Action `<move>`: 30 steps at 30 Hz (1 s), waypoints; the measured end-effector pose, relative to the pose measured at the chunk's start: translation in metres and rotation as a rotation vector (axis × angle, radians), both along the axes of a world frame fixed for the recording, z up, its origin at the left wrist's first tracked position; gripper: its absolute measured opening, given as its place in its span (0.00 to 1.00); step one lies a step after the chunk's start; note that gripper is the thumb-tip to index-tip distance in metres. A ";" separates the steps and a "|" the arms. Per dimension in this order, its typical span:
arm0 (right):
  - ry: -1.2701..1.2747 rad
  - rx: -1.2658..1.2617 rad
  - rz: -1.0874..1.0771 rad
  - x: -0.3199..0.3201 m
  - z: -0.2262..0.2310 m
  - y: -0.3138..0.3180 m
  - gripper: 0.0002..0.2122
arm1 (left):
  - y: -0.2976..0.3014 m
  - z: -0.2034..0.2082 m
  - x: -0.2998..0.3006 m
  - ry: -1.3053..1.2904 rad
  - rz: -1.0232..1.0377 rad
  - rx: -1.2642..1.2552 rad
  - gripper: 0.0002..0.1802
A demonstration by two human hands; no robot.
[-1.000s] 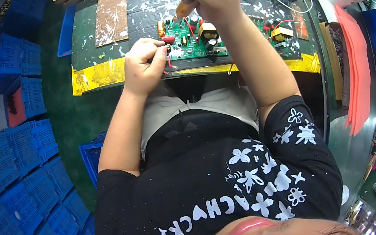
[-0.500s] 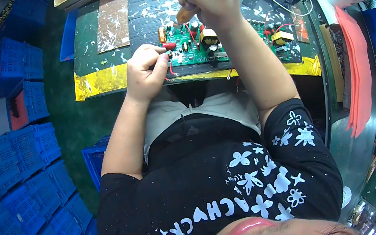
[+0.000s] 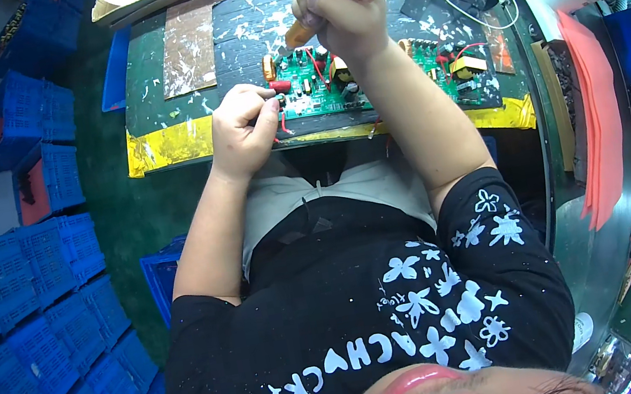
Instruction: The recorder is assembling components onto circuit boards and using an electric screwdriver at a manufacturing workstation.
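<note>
- On the dark desk (image 3: 246, 29): green circuit board (image 3: 326, 98).
- Right hand (image 3: 342, 19), fingers wrapped around orange-handled tool (image 3: 298, 34), has shifted slightly left.
- Left hand (image 3: 241, 123) stays at board's left end, fingers nearly pinched; hold unclear.

Circuit board (image 3: 326, 98), upper centre: smooth, semi-gloss. Mat (image 3: 235, 53) under it: matt black, scuffed, white-flecked. Bench (image 3: 148, 95) front edge: shiny plastic tape (image 3: 177, 142), creased. Flat panel (image 3: 187, 51), upper left: wood-look, rough, scraped. Box (image 3: 130, 12), top edge: dull cardboard. Crates (image 3: 48, 257), left side: moulded plastic, slight sheen. Shirt (image 3: 271, 330), lower centre: matt cloth.
</note>
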State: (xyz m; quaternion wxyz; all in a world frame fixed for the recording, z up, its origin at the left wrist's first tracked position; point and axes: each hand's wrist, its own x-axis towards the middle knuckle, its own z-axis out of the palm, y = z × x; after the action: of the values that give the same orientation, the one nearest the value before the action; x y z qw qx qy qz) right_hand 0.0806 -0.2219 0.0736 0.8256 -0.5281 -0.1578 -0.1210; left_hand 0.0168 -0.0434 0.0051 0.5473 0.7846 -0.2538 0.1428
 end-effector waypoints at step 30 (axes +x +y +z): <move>-0.187 -0.045 0.184 -0.012 -0.007 -0.001 0.22 | -0.001 -0.001 -0.002 -0.137 0.028 0.062 0.13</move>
State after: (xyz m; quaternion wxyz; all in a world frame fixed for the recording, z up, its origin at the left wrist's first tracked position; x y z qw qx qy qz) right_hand 0.0686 -0.2231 0.0668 0.8028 -0.5163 -0.2845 -0.0896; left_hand 0.0147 -0.0439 0.0043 0.5021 0.7930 -0.2838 0.1961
